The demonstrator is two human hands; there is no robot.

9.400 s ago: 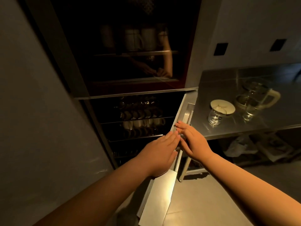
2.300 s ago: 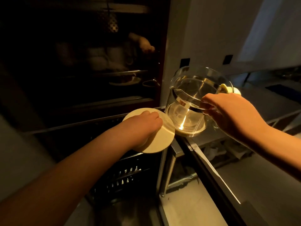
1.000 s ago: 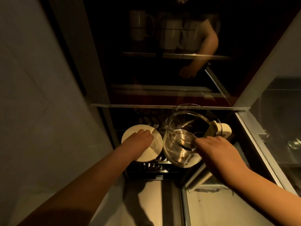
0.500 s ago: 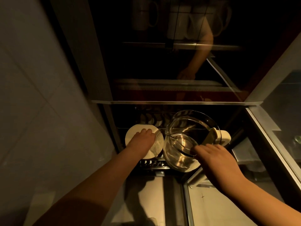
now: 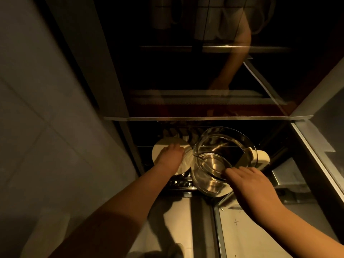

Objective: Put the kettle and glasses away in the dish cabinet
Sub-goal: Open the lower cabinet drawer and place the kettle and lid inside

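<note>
- The right hand [image 5: 255, 185] holds the glass kettle [image 5: 217, 161] by its rim, fingers [image 5: 232, 172] curled over the near edge, thumb hidden.
- The kettle is tilted, its mouth turned up toward the camera, with its cream handle [image 5: 260, 158] on the far right side.
- It hangs in front of the open lower compartment of the cabinet [image 5: 204, 119], above a wire rack [image 5: 180, 182]; whether it touches the rack cannot be told.
- The left hand [image 5: 170, 158] holds a round cream lid [image 5: 160, 148] just left of the kettle, fingers bent over its top face; the grip underneath is out of sight.
- Lid and kettle nearly touch.
- Rows of small cups [image 5: 178, 134] stand on a shelf farther back in the dark compartment.
- The cabinet's upper part has a dark glass front [image 5: 186, 71] with mugs [image 5: 163, 13] dimly seen.
- A tiled wall [image 5: 46, 127] is on the left, and the open door [image 5: 316, 155] stands on the right.
</note>
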